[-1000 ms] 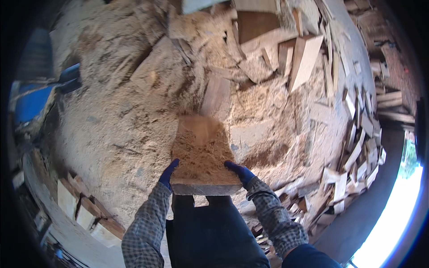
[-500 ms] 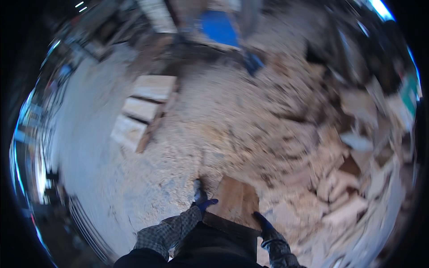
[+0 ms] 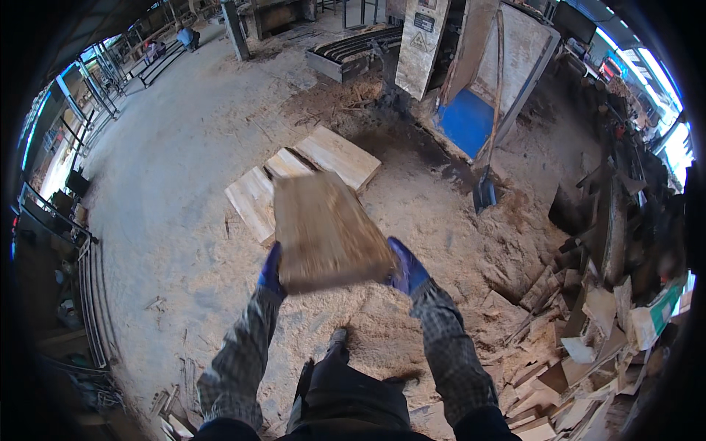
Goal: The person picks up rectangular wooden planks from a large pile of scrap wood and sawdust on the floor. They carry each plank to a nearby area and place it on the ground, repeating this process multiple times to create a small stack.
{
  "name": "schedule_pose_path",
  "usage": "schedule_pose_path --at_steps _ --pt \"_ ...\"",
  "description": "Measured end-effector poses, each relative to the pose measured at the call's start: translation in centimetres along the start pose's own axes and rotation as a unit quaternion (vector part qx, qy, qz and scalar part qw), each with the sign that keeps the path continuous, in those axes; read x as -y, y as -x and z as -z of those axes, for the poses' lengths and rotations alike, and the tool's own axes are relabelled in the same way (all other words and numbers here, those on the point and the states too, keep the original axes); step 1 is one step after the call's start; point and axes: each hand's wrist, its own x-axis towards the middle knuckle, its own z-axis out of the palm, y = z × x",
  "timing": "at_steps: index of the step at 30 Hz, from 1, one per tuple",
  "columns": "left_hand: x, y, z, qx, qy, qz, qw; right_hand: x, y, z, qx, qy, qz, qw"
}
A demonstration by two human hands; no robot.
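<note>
A thick brown wooden slab (image 3: pixel 327 231) is held out in front of me, blurred by motion, with its near end toward me. My left hand (image 3: pixel 271 270), in a blue-purple glove, grips its left edge. On the opposite edge my right hand (image 3: pixel 406 269), gloved alike, clasps the near corner. The undersides, where fingers may wrap, are hidden. Just beyond the slab, pale wooden slabs lie side by side on the floor: a left one (image 3: pixel 251 201), a middle one (image 3: pixel 287 163) and a right one (image 3: pixel 340 157). The held slab covers part of them.
Sawdust covers the floor (image 3: pixel 184 220). A shovel (image 3: pixel 484 192) leans on a machine (image 3: pixel 423 48) with a blue panel (image 3: pixel 466 121). Scrap wood (image 3: pixel 581 367) is heaped at the right. Metal bars (image 3: pixel 93 305) line the left. Another person (image 3: pixel 187 37) is far back left.
My hands have lifted the slab from near my body and stretched it forward over the floor slabs. My view has swung right and up, bringing the machine and shovel fully into sight.
</note>
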Motion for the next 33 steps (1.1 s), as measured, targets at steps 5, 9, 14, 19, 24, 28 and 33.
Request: schedule_pose_path --at_steps 5,9,14,19,24,28,33 --pt "2.3 -7.5 12.0 -0.072 -0.121 0.070 0.988 -1.8 -0.4 0.1 -0.010 0.151 0.019 0.988" --pt "23.2 -1.2 -1.0 0.002 -0.336 0.329 0.882 -14.1 8.0 20.3 -0.197 0.295 0.111 0.928" --pt "37.8 0.7 1.8 0.487 -0.559 0.094 0.664 -30.1 21.5 32.2 -0.335 0.455 -0.104 0.819" --pt "44.2 -0.3 -0.2 0.362 -0.706 0.243 0.559 -44.7 41.3 37.8 -0.530 0.247 -0.186 0.789" --pt "51.2 -3.1 -5.1 0.569 -0.789 0.084 0.217 -57.4 49.5 38.6 -0.637 0.280 -0.092 0.712" --pt "56.0 -1.2 -10.3 0.332 -0.752 0.313 0.475 -60.0 45.0 36.0 -0.689 -0.042 -0.004 0.724" --pt "66.5 -6.3 -12.5 0.467 -0.792 0.271 0.285 -49.2 41.1 37.2 -0.604 -0.395 0.070 0.689"
